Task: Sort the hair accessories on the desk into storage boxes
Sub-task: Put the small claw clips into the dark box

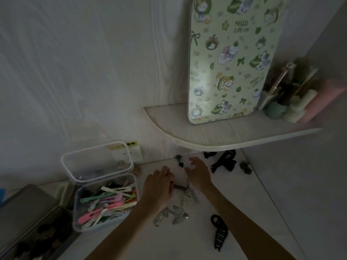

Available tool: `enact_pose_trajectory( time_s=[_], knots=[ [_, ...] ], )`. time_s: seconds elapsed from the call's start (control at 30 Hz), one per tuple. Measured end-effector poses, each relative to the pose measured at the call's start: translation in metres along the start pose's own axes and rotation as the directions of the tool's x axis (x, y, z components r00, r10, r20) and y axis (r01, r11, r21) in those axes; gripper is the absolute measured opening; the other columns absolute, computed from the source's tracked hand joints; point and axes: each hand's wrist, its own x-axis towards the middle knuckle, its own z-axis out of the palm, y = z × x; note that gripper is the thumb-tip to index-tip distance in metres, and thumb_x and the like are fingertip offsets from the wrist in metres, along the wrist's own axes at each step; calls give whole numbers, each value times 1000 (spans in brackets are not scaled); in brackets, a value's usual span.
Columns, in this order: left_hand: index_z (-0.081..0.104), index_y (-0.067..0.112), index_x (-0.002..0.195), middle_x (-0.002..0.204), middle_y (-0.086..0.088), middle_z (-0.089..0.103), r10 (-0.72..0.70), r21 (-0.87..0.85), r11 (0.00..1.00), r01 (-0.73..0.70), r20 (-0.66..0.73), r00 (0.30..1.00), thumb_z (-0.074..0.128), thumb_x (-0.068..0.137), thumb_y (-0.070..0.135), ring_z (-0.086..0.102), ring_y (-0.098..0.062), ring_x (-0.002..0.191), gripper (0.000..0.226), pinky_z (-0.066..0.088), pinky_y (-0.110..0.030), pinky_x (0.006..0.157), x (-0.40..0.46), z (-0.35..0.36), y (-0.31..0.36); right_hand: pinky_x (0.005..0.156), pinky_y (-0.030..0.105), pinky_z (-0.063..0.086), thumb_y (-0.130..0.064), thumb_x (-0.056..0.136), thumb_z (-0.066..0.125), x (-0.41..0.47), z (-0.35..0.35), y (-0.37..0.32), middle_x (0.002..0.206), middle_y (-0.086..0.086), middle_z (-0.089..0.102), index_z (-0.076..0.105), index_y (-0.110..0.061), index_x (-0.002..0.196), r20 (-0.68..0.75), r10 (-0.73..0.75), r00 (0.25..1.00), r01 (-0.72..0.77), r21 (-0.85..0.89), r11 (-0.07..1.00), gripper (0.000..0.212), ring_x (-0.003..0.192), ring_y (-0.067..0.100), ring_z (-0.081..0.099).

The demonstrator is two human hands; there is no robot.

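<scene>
Left hand (159, 182) curled over small accessories (185, 196), its grip unclear; right hand (199, 172), fingers apart, reached toward twelve o'clock, presumably gathering for the clip box (105, 201) at nine o'clock.

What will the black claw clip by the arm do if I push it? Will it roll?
The black claw clip lies flat on the desk, so it would probably slide, not roll. It looks like stiff plastic, likely light. Its thin teeth might snag or snap if squeezed hard.

Left hand (158, 184) palm down with fingers curled, right hand (199, 172) further out, fingers loosely spread, both forearms extended
</scene>
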Motion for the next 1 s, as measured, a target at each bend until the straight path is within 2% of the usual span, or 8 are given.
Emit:
enact_pose_trajectory(
  time_s=[0.2, 0.4, 0.53, 0.6, 0.7, 0.87, 0.93, 1.0],
  knots=[
    [63, 23, 104, 109, 2, 67, -101, -47, 994, 103, 50, 994, 40, 93, 32, 63, -20, 99, 27, 50, -32, 82, 2, -27, -22, 83, 35, 50, -28, 85, 62, 17, 32, -14, 119, 3, 52, 59, -12, 104, -55, -252, 966, 246, -103, 964, 25, 98, 22, 59],
    [60, 27, 108, 116, 5, 64, -160, -145, 975, 167, 53, 986, 40, 95, 27, 61, -18, 103, 24, 46, -31, 87, 33, -33, -16, 70, 18, 36, -29, 86, 62, 7, 7, 11, 101, 8, 64, 64, -9, 98, 107, -325, 940, 341, -210, 916, 24, 92, 20, 60],
    [53, 19, 125, 127, 0, 58, -45, -245, 968, 59, 62, 997, 36, 98, 18, 55, -21, 114, 32, 41, -30, 93, 70, -20, 17, 67, 16, 50, -23, 81, 69, -14, -35, 33, 84, 8, 69, 69, -3, 91, -7, -56, 998, 56, 125, 991, 22, 69, 10, 60],
    [53, 7, 122, 119, -13, 60, -3, -243, 970, 20, 73, 997, 35, 98, 16, 57, -26, 106, 31, 44, -33, 86, 90, -8, 38, 62, 21, 56, -13, 83, 66, -28, -61, 44, 79, 7, 66, 65, 4, 98, 13, 146, 989, -132, 505, 853, 23, 62, 9, 62],
    [52, 3, 120, 116, -17, 60, 96, -228, 971, -79, 62, 993, 37, 98, 16, 57, -28, 104, 31, 43, -34, 81, 116, 19, 65, 63, 18, 55, -13, 87, 60, -54, -100, 60, 83, 5, 63, 62, -5, 101, 124, 262, 957, -258, 780, 571, 16, 71, 13, 63],
    [39, 19, 140, 137, -10, 46, 246, 3, 969, -247, -85, 965, 57, 89, 21, 44, -31, 126, 55, 38, -38, 102, 134, 53, 97, 63, 24, 56, 0, 78, 54, -84, -133, 84, 77, 6, 66, 60, -12, 85, 237, 278, 931, -294, 938, 185, 16, 75, 21, 60],
    [57, 21, 123, 111, -9, 62, 254, 78, 966, -245, -145, 956, 78, 68, 22, 61, -28, 101, 59, 53, -32, 79, 132, 54, 98, 57, 24, 53, -1, 65, 59, -89, -134, 85, 76, 10, 64, 60, -10, 83, 230, 283, 931, -270, 956, 113, 20, 68, 22, 56],
    [58, 20, 114, 101, -6, 60, 252, 50, 968, -247, -104, 962, 76, 71, 19, 62, -25, 91, 46, 52, -30, 65, 125, 59, 95, 52, 25, 46, -7, 71, 60, -89, -132, 82, 73, 10, 60, 59, -8, 81, 231, 326, 917, -279, 954, 108, 10, 63, 21, 52]
  ],
)
